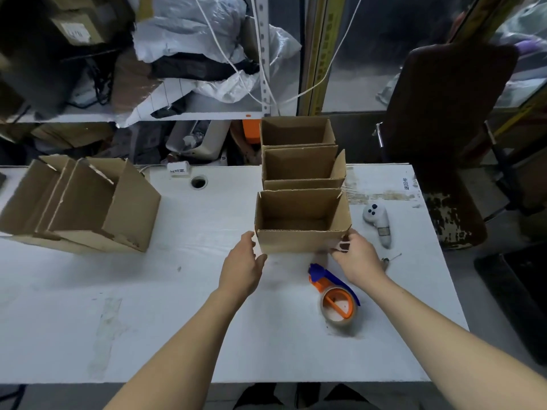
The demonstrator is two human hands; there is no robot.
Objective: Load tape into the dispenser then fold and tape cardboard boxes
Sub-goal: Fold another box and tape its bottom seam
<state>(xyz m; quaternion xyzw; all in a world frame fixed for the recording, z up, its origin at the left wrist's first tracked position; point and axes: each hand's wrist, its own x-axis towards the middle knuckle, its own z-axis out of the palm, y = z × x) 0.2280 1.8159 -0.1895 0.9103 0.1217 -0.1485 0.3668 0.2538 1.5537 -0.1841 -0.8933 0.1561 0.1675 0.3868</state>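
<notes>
An open-topped cardboard box [299,239] stands upright on the white table [148,306], nearest me in a row of three. My left hand [244,263] lies with straight fingers beside its front left corner. My right hand [356,255] touches the front right corner, its fingers curled at the edge. The second box [302,167] and the third box [296,130] stand behind it. An orange and blue tape dispenser [334,294] with a clear roll lies on the table just below my right wrist.
Several cardboard boxes [83,202] lean tipped on the table's left. A white handheld device [379,223] lies at the right, a cable hole [198,182] at the back. A dark worn chair [444,128] stands past the right edge. Cluttered shelves fill the background.
</notes>
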